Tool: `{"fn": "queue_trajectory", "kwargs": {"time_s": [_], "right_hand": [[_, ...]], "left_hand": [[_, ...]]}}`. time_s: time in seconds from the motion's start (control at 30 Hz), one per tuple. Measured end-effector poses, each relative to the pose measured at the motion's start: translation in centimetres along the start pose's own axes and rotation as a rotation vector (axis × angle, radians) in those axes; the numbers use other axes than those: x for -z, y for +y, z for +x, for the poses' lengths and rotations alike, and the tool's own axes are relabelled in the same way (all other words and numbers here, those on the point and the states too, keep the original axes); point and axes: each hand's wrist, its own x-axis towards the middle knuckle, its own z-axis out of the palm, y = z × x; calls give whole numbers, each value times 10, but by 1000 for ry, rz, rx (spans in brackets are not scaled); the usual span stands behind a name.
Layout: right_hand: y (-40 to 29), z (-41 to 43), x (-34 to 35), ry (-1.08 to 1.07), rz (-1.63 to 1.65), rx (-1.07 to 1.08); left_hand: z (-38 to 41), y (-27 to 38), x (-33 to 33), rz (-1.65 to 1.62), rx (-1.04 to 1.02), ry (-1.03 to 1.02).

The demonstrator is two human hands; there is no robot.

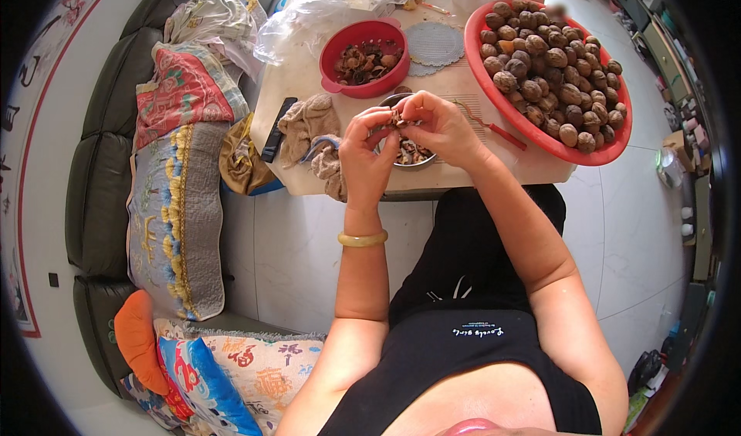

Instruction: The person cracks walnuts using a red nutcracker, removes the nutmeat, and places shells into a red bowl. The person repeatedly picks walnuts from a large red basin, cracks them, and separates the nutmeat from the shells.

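Between the fingertips of my left hand (370,140) and my right hand (443,126) is a small piece of cracked walnut (398,120). Both hands grip it, and the fingers partly cover it. Just beneath them on the table stands a metal bowl (429,161) with walnut pieces (412,152) inside, partly hidden by my hands. A red plastic basin with handles (330,80), behind my left hand, contains broken walnut shells (366,64). To the right of my right hand, a large red basin (613,153) is heaped with whole walnuts (556,77).
A red-handled tool (506,136) lies by the large basin. Left on the table (301,172) are a brown cloth (310,126) and a black remote control (279,129). Grey round mats (434,43) and clear plastic bags (307,27) lie farther back. A dark sofa (104,192) stands left.
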Motion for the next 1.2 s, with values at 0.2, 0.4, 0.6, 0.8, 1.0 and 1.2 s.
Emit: {"fn": "queue_trajectory", "kwargs": {"time_s": [0.2, 0.4, 0.6, 0.8, 1.0, 1.2], "right_hand": [[-7, -3, -2, 68, -175, 24], [-18, -5, -6, 74, -409, 81], [-17, -7, -6, 97, -321, -4], [-11, -5, -7, 131, -283, 47], [-8, -6, -5, 122, -196, 30], [-12, -5, -8, 149, -355, 50]], "left_hand": [[-2, 9, 0, 49, 152, 4], [-3, 5, 0, -193, 111, 12], [-4, 4, -2, -136, 117, -4], [-4, 5, -3, 15, 96, -9], [-4, 6, -7, 222, -13, -16], [-3, 5, -7, 88, 117, 6]]}}
